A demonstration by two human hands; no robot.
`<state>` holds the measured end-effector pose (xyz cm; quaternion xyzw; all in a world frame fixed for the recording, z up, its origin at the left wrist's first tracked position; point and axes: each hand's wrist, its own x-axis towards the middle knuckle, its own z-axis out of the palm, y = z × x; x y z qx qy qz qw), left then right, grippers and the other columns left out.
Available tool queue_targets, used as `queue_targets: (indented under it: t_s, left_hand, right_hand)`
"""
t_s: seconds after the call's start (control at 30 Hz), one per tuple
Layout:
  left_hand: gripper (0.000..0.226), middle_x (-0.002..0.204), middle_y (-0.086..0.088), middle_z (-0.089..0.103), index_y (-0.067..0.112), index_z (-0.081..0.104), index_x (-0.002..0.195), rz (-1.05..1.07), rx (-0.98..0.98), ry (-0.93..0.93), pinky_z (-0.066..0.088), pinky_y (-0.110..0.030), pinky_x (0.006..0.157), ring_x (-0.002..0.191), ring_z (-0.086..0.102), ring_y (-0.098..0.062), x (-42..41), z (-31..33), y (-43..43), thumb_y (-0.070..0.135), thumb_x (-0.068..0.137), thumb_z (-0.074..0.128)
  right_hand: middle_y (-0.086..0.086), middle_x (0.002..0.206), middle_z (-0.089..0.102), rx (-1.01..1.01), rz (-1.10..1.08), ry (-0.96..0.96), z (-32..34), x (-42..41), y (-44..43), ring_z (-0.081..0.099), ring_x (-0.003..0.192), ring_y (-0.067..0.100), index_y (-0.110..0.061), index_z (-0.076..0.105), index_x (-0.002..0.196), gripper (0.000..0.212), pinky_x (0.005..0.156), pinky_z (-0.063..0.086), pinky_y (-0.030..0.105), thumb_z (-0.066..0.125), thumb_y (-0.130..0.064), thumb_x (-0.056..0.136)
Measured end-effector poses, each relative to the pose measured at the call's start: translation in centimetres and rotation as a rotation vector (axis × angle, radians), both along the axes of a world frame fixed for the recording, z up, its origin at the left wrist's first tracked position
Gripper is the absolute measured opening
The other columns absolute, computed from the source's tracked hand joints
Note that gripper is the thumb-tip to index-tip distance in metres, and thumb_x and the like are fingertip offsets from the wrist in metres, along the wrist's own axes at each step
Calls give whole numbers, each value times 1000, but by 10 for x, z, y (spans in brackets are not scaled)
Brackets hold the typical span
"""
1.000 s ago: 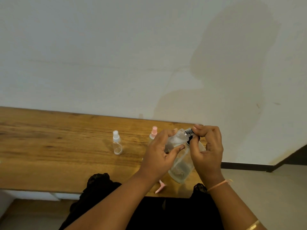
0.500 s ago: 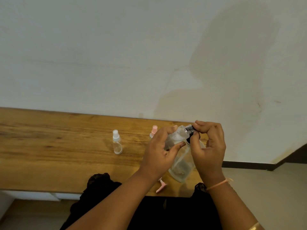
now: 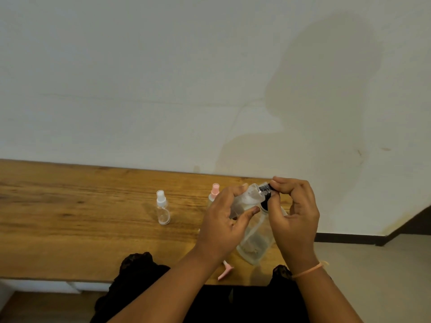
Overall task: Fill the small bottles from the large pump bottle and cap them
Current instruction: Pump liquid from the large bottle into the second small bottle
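My left hand (image 3: 224, 220) grips a small clear bottle (image 3: 246, 199), tilted with its neck up and to the right. My right hand (image 3: 296, 217) pinches the black cap (image 3: 264, 189) at that neck. Below and behind my hands stands the large clear bottle (image 3: 254, 243), partly hidden, with a black part (image 3: 264, 202) at its top. A small clear bottle with a white spray cap (image 3: 162, 209) stands upright to the left. A bottle with a pink spray cap (image 3: 214, 191) stands just behind my left hand.
Everything sits on a wooden table (image 3: 70, 217) against a pale wall. A pink piece (image 3: 225, 271) lies near the table's front edge. The table's right end is just past my right hand, with floor beyond.
My hands and the tilted small bottle have risen slightly. The right fingers have shifted on the black cap.
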<state>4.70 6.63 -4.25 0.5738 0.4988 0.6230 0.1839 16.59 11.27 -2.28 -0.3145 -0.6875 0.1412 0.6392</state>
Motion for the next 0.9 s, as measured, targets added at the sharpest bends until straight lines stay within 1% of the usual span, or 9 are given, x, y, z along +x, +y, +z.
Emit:
queue_targets:
  t_s: [0.1,0.17,0.3,0.4,0.53,0.63,0.73,0.8,0.9]
  left_hand:
    - [37,109,23,54,25,52,112,1,-8,0,45,-4,79,106,54,9,-1,-1,2,27,80,71]
    - [36,110,25,53,28,52,110,7,-21,17,43,-3,80,106,53,12,-1,-2,2,25,80,71]
    - [38,110,26,55,34,52,111,0,-61,24,46,-4,78,104,55,12,-1,-5,0,30,80,72]
    - [37,111,25,56,32,52,111,15,-48,25,45,-4,80,106,54,11,0,-4,0,37,79,71]
    - [37,110,20,56,25,52,111,18,-9,11,43,-3,80,107,54,9,0,-2,-1,24,80,71]
    - [38,108,22,55,28,50,111,17,-11,11,43,-3,78,105,54,9,0,1,0,23,80,72]
    - [36,108,24,53,30,49,111,-2,-33,-3,44,-3,78,105,53,10,0,2,0,29,80,69]
    - [36,109,22,55,29,51,110,-9,-48,-13,46,-5,78,105,55,6,1,0,1,32,80,71]
    - [36,111,22,56,33,51,109,-19,-73,-36,46,-5,79,105,56,9,2,-4,1,28,80,72]
  right_hand:
    - [0,93,56,-9,-7,13,-2,-3,3,58,94,3,-14,61,91,13,84,48,16,51,-10,83]
    - [-5,95,55,-16,-1,28,-6,-4,5,58,94,4,-13,61,91,13,83,50,18,51,-10,83]
    - [-11,98,53,-21,3,9,-11,-2,6,57,96,-1,-12,61,90,11,84,50,17,52,-12,83]
    - [-10,97,54,-35,6,40,-8,-3,4,58,95,1,-12,61,90,12,84,50,18,51,-12,83]
    - [0,94,57,-25,2,27,-3,-2,0,59,94,5,-13,62,92,14,84,49,19,51,-9,83]
    - [4,95,58,-26,4,12,-1,-2,1,58,95,4,-13,62,92,15,85,48,18,51,-7,83]
    - [2,94,56,-25,-3,23,-3,-4,2,57,95,1,-12,62,92,15,85,47,16,50,-8,83]
    - [-2,94,55,-15,0,26,-5,-4,5,56,95,0,-11,61,91,14,85,47,16,50,-8,83]
    - [-6,95,52,6,-10,-21,-9,-1,7,55,97,-1,-12,61,92,13,86,48,16,50,-9,84]
